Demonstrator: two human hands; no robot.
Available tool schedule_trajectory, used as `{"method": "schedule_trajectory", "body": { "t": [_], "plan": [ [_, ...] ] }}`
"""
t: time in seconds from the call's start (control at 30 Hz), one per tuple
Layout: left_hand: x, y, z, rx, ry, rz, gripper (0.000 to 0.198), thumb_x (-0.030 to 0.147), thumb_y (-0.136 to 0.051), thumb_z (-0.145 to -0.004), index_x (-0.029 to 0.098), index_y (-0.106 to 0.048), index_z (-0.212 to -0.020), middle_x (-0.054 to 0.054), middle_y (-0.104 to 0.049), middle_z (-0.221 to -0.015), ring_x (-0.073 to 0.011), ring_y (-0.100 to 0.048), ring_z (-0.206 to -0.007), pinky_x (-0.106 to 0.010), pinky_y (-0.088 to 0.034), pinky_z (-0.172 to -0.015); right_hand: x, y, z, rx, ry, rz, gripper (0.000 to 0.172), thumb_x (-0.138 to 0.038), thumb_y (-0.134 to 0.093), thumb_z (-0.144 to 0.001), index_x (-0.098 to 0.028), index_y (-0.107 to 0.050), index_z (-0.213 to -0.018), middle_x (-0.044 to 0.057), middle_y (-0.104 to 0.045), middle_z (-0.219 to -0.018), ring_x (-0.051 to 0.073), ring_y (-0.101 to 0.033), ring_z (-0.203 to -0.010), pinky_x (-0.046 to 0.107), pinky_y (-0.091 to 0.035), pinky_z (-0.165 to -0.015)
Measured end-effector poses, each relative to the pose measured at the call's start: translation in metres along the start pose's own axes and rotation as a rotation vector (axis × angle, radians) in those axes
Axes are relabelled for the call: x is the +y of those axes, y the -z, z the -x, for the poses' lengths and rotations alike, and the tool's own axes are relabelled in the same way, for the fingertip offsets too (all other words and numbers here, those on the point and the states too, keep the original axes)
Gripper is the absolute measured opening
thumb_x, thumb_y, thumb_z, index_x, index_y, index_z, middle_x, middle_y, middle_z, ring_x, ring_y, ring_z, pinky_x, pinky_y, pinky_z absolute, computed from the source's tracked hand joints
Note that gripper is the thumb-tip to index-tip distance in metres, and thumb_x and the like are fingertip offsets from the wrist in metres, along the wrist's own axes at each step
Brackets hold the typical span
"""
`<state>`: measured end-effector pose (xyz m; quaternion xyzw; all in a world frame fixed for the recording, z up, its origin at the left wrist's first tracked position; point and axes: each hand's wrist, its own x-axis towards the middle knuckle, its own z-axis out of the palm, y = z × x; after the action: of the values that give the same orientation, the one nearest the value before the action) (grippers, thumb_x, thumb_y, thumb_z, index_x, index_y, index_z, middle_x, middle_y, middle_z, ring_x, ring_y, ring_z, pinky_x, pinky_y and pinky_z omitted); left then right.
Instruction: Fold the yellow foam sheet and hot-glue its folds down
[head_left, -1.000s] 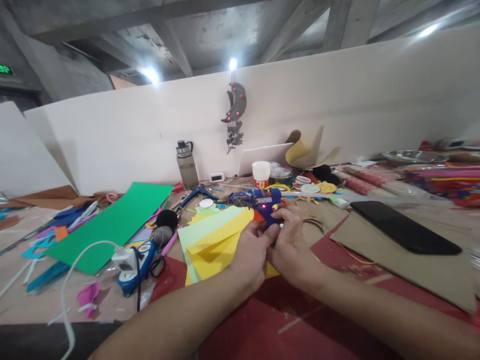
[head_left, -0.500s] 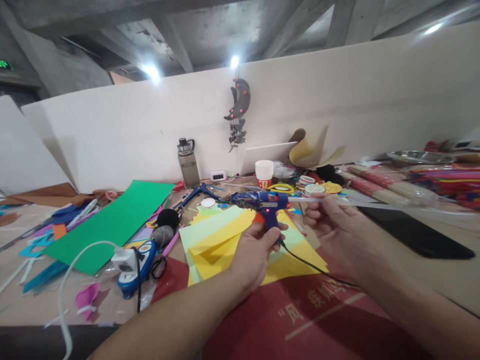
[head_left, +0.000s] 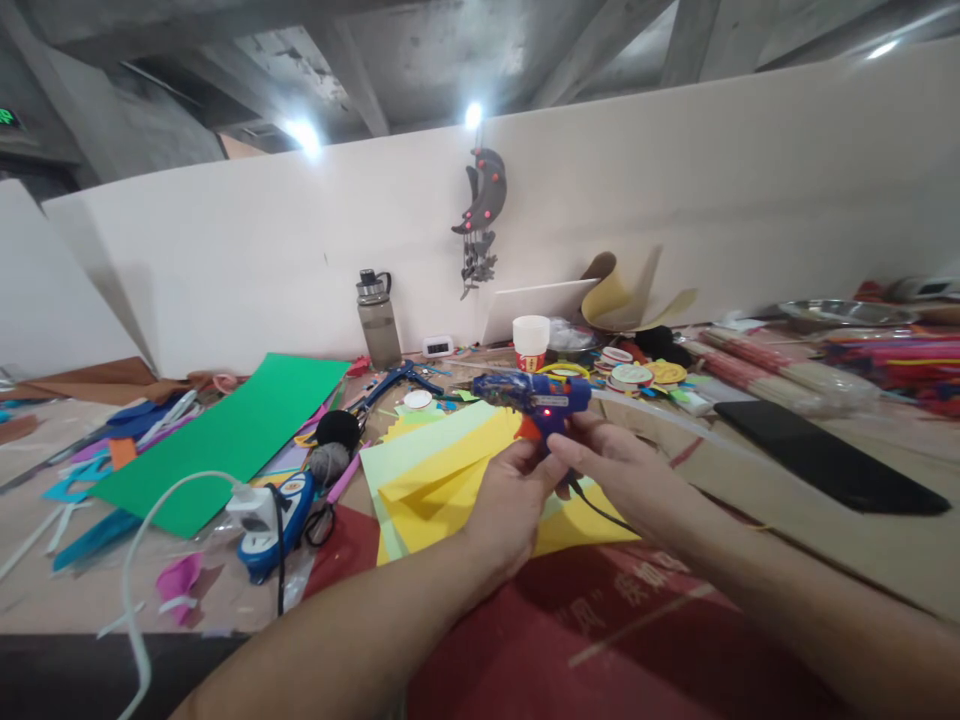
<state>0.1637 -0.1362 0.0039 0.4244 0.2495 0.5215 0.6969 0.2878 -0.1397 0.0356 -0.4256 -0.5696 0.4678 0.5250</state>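
Note:
A blue glue gun (head_left: 564, 392) with a small red light is held above the table, its nozzle pointing left. My left hand (head_left: 511, 500) is closed around its handle near the orange trigger. On the other side my right hand (head_left: 611, 455) has its fingers closed against the handle too. A long translucent glue stick (head_left: 675, 412) sticks out of the back of the gun and passes over my right hand. The black cord hangs from the handle's base. Under the gun lie yellow paper sheets (head_left: 442, 480) with pale green sheets (head_left: 382, 475), on a red printed surface (head_left: 480, 630).
Green card (head_left: 232, 440) and a blue-white power strip (head_left: 274, 530) with a white plug lie left. Behind stand a grey bottle (head_left: 379, 325), a paper cup (head_left: 531, 340) and a small clock (head_left: 438, 347). A black flat object (head_left: 825, 455) lies right, near wrapped sticks (head_left: 757, 370).
My right hand has moved left, from the glue stick onto the glue gun's handle. The gun has shifted slightly right, and the glue stick now droops behind it.

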Motion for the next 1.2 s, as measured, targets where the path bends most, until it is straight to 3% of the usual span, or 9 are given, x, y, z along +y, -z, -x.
{"method": "schedule_trajectory", "body": {
  "t": [0.13, 0.2, 0.33, 0.47, 0.6, 0.73, 0.9, 1.07, 1.2],
  "plan": [
    [0.019, 0.006, 0.006, -0.107, 0.08, -0.217, 0.049, 0.052, -0.076, -0.072, 0.011, -0.072, -0.099, -0.011, -0.07, -0.093, -0.0177, -0.062, -0.08, -0.031, -0.048, -0.074, -0.004, 0.003, -0.011, 0.043, 0.042, 0.002, 0.026, -0.047, -0.069, -0.076, -0.023, -0.065, -0.085, 0.0, -0.068, -0.079, 0.016, -0.062, -0.07, 0.029, -0.051, -0.064],
    [0.041, 0.016, 0.011, -0.057, 0.075, -0.547, 0.047, 0.049, -0.069, -0.079, 0.013, -0.069, -0.11, -0.012, -0.07, -0.097, -0.02, -0.063, -0.083, -0.033, -0.049, -0.073, -0.008, 0.009, -0.02, 0.099, 0.053, -0.017, 0.029, -0.048, -0.066, -0.079, -0.023, -0.062, -0.092, 0.0, -0.067, -0.079, 0.016, -0.062, -0.066, 0.029, -0.051, -0.059],
    [0.083, 0.055, 0.017, -0.082, -0.235, -1.392, 0.037, 0.037, -0.071, -0.078, 0.021, -0.069, -0.111, -0.009, -0.067, -0.116, -0.0266, -0.056, -0.112, -0.042, -0.042, -0.1, -0.017, 0.021, -0.037, 0.171, 0.08, 0.104, 0.021, -0.045, -0.058, -0.084, -0.024, -0.055, -0.088, -0.001, -0.061, -0.066, 0.015, -0.055, -0.056, 0.028, -0.045, -0.051],
    [0.091, 0.1, 0.016, -0.131, -0.176, -1.811, 0.03, 0.028, -0.065, -0.081, 0.019, -0.068, -0.11, -0.009, -0.065, -0.116, -0.0277, -0.053, -0.116, -0.045, -0.039, -0.106, -0.017, 0.029, -0.051, 0.216, 0.186, 0.39, 0.014, -0.034, -0.062, -0.08, -0.024, -0.054, -0.086, -0.003, -0.058, -0.064, 0.015, -0.051, -0.053, 0.029, -0.042, -0.053],
    [0.08, 0.114, 0.009, -0.109, -0.14, -1.859, 0.025, 0.016, -0.052, -0.084, 0.019, -0.07, -0.103, -0.008, -0.067, -0.11, -0.0227, -0.06, -0.105, -0.036, -0.045, -0.099, -0.016, 0.033, -0.06, 0.287, 0.277, 0.514, 0.014, -0.031, -0.06, -0.082, -0.025, -0.055, -0.093, -0.001, -0.062, -0.072, 0.016, -0.054, -0.055, 0.031, -0.042, -0.055],
    [0.077, 0.097, -0.006, 0.047, -0.219, -1.884, 0.026, 0.016, -0.047, -0.087, 0.018, -0.071, -0.098, -0.008, -0.071, -0.102, -0.0228, -0.062, -0.097, -0.036, -0.048, -0.092, -0.012, 0.032, -0.063, 0.283, 0.274, 0.48, 0.02, -0.03, -0.061, -0.081, -0.025, -0.056, -0.099, 0.0, -0.065, -0.073, 0.016, -0.056, -0.054, 0.03, -0.043, -0.052],
    [0.07, 0.08, -0.024, -0.008, -0.233, -1.902, 0.027, 0.016, -0.047, -0.086, 0.018, -0.072, -0.097, -0.008, -0.071, -0.101, -0.0231, -0.062, -0.098, -0.036, -0.049, -0.089, 0.008, 0.028, -0.055, 0.138, 0.224, 0.392, 0.02, -0.033, -0.062, -0.08, -0.021, -0.06, -0.096, 0.0, -0.064, -0.069, 0.014, -0.053, -0.049, 0.028, -0.042, -0.045],
    [0.069, 0.098, -0.022, -0.041, -0.175, -1.792, 0.022, 0.02, -0.057, -0.081, 0.018, -0.073, -0.097, -0.007, -0.073, -0.1, -0.0224, -0.065, -0.095, -0.034, -0.05, -0.087, 0.016, 0.033, -0.044, 0.012, 0.117, 0.578, 0.017, -0.036, -0.06, -0.082, -0.02, -0.059, -0.089, 0.0, -0.061, -0.061, 0.015, -0.054, -0.048, 0.028, -0.042, -0.045],
    [0.076, 0.106, -0.02, -0.009, -0.14, -1.68, 0.021, 0.021, -0.057, -0.083, 0.02, -0.073, -0.096, -0.004, -0.075, -0.098, -0.0194, -0.068, -0.089, -0.03, -0.05, -0.081, 0.01, 0.036, -0.038, -0.098, 0.187, 0.702, 0.012, -0.033, -0.059, -0.083, -0.021, -0.058, -0.085, 0.001, -0.062, -0.063, 0.017, -0.055, -0.053, 0.029, -0.041, -0.049]
  ]
}}
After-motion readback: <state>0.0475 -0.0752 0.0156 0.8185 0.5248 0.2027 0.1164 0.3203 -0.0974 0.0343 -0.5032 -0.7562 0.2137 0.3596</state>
